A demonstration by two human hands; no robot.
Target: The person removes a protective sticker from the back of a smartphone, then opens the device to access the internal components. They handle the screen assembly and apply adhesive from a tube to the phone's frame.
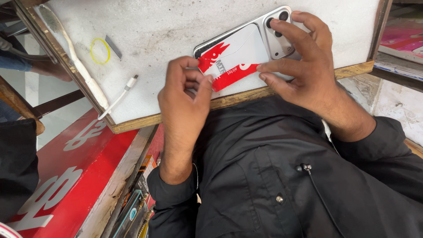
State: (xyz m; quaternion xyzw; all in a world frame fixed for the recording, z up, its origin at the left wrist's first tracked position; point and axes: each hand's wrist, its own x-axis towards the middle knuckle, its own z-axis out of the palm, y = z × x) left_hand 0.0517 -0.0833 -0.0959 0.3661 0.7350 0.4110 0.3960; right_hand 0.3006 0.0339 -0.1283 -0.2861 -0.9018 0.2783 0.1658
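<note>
Pressing glossy red-white card (229, 59) onto smooth silver phone (264, 35).

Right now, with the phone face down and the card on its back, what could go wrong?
The phone lies near the table edge by the person's body; a push from the right hand might slide it off. The left hand pinches the card only at a corner, so it may slip or go askew. A small blade lies loose nearby and could nick a reaching hand.
</note>
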